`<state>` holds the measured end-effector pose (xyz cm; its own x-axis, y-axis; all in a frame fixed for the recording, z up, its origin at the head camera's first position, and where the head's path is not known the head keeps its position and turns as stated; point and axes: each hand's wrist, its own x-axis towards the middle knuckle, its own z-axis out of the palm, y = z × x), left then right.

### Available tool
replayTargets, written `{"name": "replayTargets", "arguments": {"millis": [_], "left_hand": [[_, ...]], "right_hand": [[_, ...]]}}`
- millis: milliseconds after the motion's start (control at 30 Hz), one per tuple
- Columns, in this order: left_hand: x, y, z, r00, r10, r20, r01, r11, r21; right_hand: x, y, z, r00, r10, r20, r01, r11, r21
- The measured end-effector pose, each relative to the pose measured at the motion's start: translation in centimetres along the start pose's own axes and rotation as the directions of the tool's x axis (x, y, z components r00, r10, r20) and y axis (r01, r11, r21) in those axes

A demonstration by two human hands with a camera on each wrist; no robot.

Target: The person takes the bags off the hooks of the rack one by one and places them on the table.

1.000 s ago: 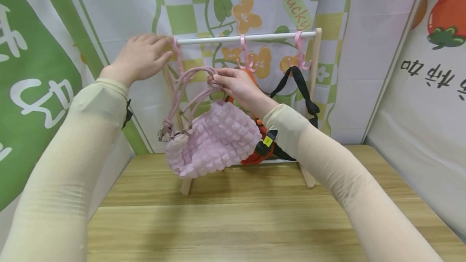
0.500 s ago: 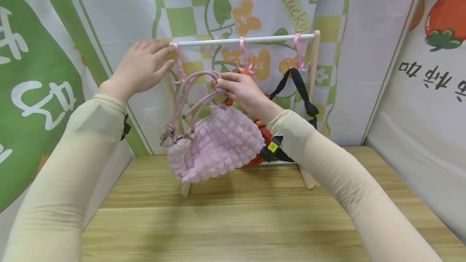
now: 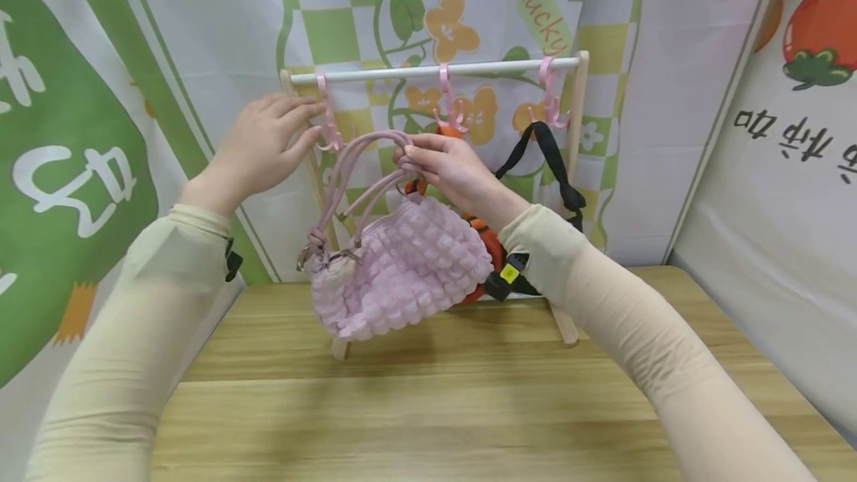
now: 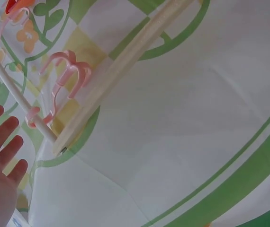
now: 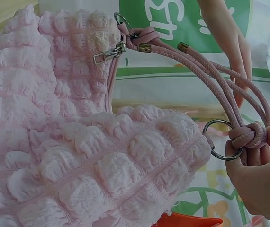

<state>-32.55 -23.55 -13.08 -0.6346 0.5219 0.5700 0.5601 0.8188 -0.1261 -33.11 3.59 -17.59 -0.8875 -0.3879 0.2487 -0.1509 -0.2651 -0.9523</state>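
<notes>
A puffy pink handbag (image 3: pixel 402 274) hangs in the air before a small rack, clear of the tabletop. My right hand (image 3: pixel 462 173) pinches its cord handle (image 3: pixel 367 138) at the right end. In the right wrist view, thumb and fingers hold the knot (image 5: pixel 248 135) beside a metal ring (image 5: pixel 220 139). My left hand (image 3: pixel 264 143) is raised by the rack's left end, fingers fairly straight, holding nothing. Close to its fingertips a pink hook (image 3: pixel 328 114) hangs from the white rod (image 3: pixel 388 75). In the left wrist view, a gap separates the spread fingers from that hook (image 4: pixel 68 71).
Two more pink hooks, a middle one (image 3: pixel 448 99) and a right one (image 3: pixel 550 91), hang on the rod. Behind the handbag is an orange-red item, partly hidden, near a black strap (image 3: pixel 549 155). The rack's wooden legs (image 3: pixel 567 326) stand on the wooden table (image 3: pixel 428 415).
My left hand has come down and away from the rod's left end, uncovering the post top there. My right hand and the handbag have shifted slightly right and down.
</notes>
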Motion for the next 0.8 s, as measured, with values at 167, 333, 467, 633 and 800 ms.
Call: {"name": "replayTargets", "arguments": {"millis": [167, 333, 467, 633, 800], "left_hand": [[-0.6, 0.5, 0.6, 0.999, 0.016, -0.05, -0.018, 0.999, -0.048], [-1.2, 1.0, 1.4, 0.994, 0.039, -0.1, -0.048, 0.996, -0.082], [-1.7, 1.4, 2.0, 0.993, 0.022, -0.118, -0.037, 0.991, -0.125], [-2.4, 1.8, 2.7, 0.99, -0.004, -0.141, -0.024, 0.98, -0.196], [-3.2, 2.2, 3.4, 0.991, -0.045, -0.129, 0.011, 0.969, -0.247]], "right_hand": [[-0.3, -0.1, -0.1, 1.0, 0.003, -0.007, -0.002, 1.0, 0.015], [-0.5, -0.1, -0.3, 1.0, 0.0, -0.006, 0.0, 1.0, 0.031], [-0.6, -0.1, -0.4, 1.0, -0.002, -0.016, 0.003, 0.999, 0.052], [-1.0, -0.1, -0.5, 1.0, 0.008, -0.03, -0.007, 0.999, 0.043], [-1.3, 0.0, -0.7, 0.999, 0.019, -0.03, -0.018, 0.999, 0.026]]}}
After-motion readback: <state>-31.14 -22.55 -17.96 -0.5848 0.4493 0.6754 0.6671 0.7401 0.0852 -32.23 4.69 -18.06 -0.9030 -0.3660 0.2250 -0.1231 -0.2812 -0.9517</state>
